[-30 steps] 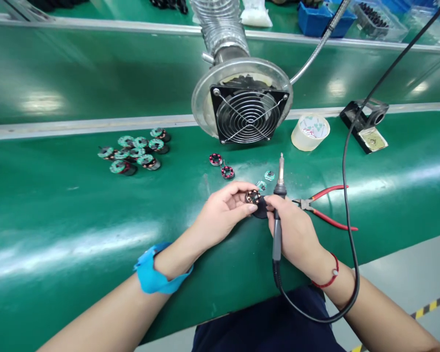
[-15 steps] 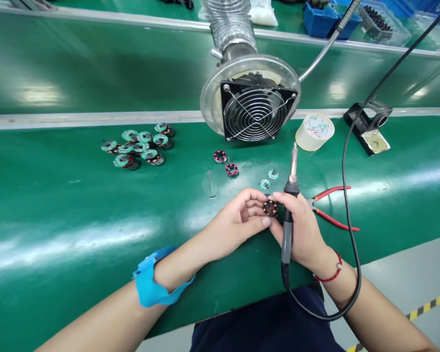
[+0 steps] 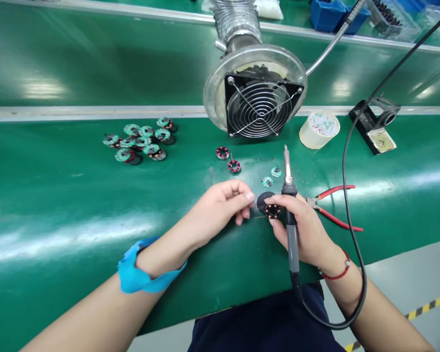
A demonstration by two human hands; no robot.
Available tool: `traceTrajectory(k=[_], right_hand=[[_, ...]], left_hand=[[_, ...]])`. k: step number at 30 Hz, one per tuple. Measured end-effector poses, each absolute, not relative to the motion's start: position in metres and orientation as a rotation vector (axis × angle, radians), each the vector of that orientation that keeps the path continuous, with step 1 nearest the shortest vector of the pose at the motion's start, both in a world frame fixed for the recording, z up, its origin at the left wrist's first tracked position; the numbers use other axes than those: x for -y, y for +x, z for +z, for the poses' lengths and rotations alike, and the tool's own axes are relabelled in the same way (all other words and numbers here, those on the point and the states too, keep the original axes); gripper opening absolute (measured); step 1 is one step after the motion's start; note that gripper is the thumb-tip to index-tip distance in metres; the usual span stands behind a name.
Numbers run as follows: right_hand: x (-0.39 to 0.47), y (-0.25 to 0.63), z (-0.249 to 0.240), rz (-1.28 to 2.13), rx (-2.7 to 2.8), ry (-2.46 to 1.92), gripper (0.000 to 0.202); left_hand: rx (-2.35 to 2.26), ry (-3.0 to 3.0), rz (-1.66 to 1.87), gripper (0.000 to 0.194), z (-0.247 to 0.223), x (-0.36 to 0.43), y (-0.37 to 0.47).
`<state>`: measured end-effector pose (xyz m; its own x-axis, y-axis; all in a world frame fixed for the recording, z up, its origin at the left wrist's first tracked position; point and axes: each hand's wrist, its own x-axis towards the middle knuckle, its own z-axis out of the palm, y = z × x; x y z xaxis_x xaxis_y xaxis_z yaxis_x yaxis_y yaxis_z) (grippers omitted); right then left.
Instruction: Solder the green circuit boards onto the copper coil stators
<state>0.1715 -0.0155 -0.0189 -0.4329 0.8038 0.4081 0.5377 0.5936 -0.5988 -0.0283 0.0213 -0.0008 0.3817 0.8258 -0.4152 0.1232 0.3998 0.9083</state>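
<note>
My right hand (image 3: 304, 230) grips a soldering iron (image 3: 291, 234), its tip pointing away from me. Thumb and fingers of the same hand also pinch a small ring-shaped motor stator (image 3: 273, 211) with copper windings. Partly behind the stator lies a black disc (image 3: 264, 201). To the left of the disc is my left hand (image 3: 229, 205), thumb pressed to its curled fingers; whatever they hold, if anything, is hidden. Two small green circuit boards (image 3: 267, 182) lie just beyond the disc. Two pink-and-black stators (image 3: 234, 166) sit farther off to the left.
Several motors with green boards (image 3: 152, 150) stand at the back left. A fume extractor fan (image 3: 262, 110) hangs over the bench. Red-handled cutters (image 3: 333, 212), a tape roll (image 3: 319, 131) and an iron stand (image 3: 374, 124) are to the right. The iron's cord (image 3: 346, 171) loops over my right forearm.
My left hand has let go of the stator and moved left, its fingers curling in. My right hand keeps the stator and iron. The black disc is now in plain sight.
</note>
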Motion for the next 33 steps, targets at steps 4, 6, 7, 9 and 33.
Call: traceTrajectory(k=[4, 6, 7, 9, 33], right_hand=[[0.018, 0.173, -0.021, 0.500, 2.187, -1.054, 0.046], [0.019, 0.174, -0.023, 0.501, 2.220, -1.034, 0.046], [0.020, 0.174, -0.023, 0.507, 2.233, -1.028, 0.046], [0.019, 0.174, -0.022, 0.518, 2.248, -1.027, 0.045], [0.008, 0.186, -0.021, 0.665, 1.929, -1.258, 0.057]], left_hand=[[-1.082, 1.207, 0.476, 0.029, 0.000, -0.019, -0.029], [-1.071, 1.273, 0.417, 0.028, 0.001, -0.017, -0.026], [-1.081, 1.287, 0.419, 0.027, 0.001, -0.016, -0.025], [-1.121, 1.266, 0.479, 0.025, 0.001, -0.017, -0.024], [-1.330, 1.929, 0.427, 0.016, -0.007, -0.060, -0.008]])
